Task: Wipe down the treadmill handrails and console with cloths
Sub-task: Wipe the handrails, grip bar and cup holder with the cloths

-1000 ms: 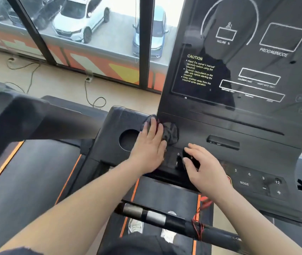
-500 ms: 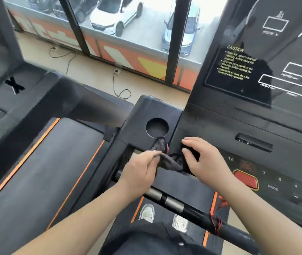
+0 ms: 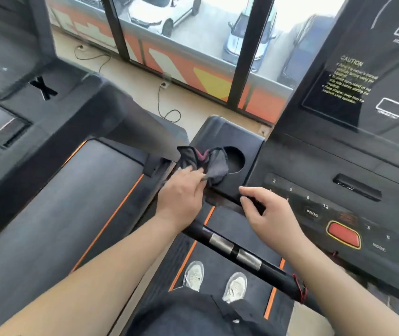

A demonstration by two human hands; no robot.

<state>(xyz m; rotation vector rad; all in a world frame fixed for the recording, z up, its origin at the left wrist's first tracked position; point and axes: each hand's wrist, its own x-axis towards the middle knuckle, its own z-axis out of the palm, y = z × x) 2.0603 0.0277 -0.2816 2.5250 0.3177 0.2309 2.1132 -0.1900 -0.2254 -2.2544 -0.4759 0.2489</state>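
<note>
Window (image 3: 193,44): cars (image 3: 167,10) outside.
Left hand (image 3: 181,192): fingers (image 3: 191,171) pinch cloth (image 3: 210,163) by cup holder (image 3: 238,161).
Right hand (image 3: 269,214): curled, grip unclear.
Tip: flatten cloth, overlap strokes.

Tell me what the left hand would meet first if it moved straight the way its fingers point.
The left hand grips the cloth; pushing on, it likely reaches the round cup holder next.

Parts that are hard to see

The screen (image 3: 375,69) runs off the top and right edges, and its small yellow words (image 3: 349,81) are too blurry to read. The left hand (image 3: 181,192) covers the near part of the cloth (image 3: 214,163), and the cloth hides one side of the round cup hole (image 3: 236,160). The right hand (image 3: 269,214) curls over something dark, but I cannot tell what.
</note>
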